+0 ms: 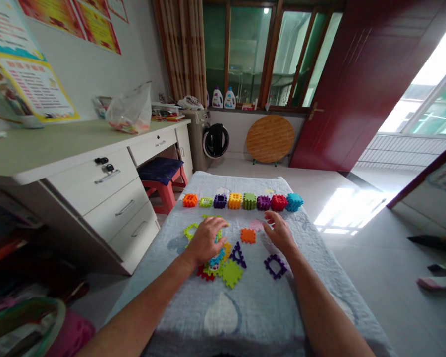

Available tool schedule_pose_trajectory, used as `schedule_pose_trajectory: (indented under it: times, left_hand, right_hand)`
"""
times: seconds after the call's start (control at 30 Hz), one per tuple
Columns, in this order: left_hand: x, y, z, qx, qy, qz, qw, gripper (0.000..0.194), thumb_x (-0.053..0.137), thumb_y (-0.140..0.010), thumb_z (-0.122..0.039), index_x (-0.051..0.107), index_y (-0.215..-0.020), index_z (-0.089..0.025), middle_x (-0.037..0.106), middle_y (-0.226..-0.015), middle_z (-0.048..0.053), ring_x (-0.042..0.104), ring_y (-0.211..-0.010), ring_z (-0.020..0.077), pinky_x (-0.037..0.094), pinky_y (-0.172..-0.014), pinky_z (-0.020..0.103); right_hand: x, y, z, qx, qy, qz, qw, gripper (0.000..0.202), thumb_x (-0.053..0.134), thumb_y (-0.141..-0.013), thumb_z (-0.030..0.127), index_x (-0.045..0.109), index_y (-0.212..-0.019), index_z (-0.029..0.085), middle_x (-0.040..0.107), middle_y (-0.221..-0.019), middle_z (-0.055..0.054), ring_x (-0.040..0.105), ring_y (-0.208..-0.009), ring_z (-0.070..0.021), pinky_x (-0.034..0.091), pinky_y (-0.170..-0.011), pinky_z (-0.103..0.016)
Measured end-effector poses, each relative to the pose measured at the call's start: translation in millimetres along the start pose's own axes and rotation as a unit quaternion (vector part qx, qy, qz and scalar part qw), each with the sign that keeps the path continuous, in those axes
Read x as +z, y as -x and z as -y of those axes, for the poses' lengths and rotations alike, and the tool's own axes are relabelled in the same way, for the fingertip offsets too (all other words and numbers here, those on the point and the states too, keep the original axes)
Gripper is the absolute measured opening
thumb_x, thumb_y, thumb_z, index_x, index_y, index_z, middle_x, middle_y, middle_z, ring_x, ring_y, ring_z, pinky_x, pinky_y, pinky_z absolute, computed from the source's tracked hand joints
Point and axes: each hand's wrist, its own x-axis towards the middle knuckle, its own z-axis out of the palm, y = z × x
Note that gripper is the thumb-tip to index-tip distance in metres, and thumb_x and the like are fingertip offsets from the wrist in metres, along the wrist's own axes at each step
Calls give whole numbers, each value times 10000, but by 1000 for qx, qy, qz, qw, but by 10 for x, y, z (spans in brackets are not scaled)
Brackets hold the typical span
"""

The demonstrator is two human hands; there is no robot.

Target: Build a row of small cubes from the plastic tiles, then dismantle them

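Note:
My left hand [205, 241] is over a loose pile of interlocking plastic pieces, its fingers and thumb apart. It partly covers light blue [217, 258] and yellow-green pieces, so any contact is hard to see. Close by lie a lime square piece [232, 274], a purple triangular piece [238, 255] and a red piece [205, 273]. My right hand [279, 232] hovers above the cloth with fingers spread and nothing visible in them. An orange square piece [248, 235] lies flat between the hands. Below my right hand is a purple square frame piece [275, 267].
Along the table's far end runs a row of stacks and blocks, including orange [190, 200], yellow [235, 201], red [279, 202] and blue [294, 202] ones. A pale blue cloth [260, 312] covers the table. To the left stand a desk [78, 144] and a stool [162, 173].

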Motion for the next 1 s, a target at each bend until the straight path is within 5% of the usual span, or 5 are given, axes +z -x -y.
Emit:
schedule_pose_trajectory:
  times: [0.2, 0.43, 0.8, 1.0]
  left_hand:
    - [295, -474, -419, 55, -60, 162, 984, 436, 670, -723, -330, 595, -1130, -194, 600, -1192, 111, 521, -1136, 286, 417, -990, 408]
    - [417, -795, -479, 26, -124, 266, 956, 358, 660, -656, -314, 657, -987, -178, 650, -1023, 128, 615, -958, 299, 494, -824, 376]
    - [516, -826, -243, 32, -64, 260, 963, 442, 721, -581, -382, 671, -986, -210, 635, -962, 55, 613, -895, 233, 486, -780, 294]
    - [477, -746, -231, 32, 3, 195, 980, 434, 708, -606, -319, 642, -1015, -189, 608, -981, 63, 599, -904, 222, 481, -824, 297]
  right_hand:
    - [25, 12, -73, 38, 0, 23, 999, 236, 510, -740, 223, 617, -945, 179, 644, -873, -50, 594, -704, -151, 495, -690, -308]
    - [24, -9, -121, 46, 2, 18, 999, 234, 497, -732, 219, 631, -919, 172, 640, -842, -46, 572, -642, -143, 489, -673, -305]
    - [-4, -1, -86, 49, 35, 31, 998, 247, 507, -719, 197, 649, -919, 167, 652, -812, -39, 571, -666, -146, 459, -683, -293]
    - [-10, 8, -83, 43, 35, 43, 998, 240, 495, -730, 222, 641, -911, 164, 637, -794, -39, 564, -661, -153, 452, -669, -297]
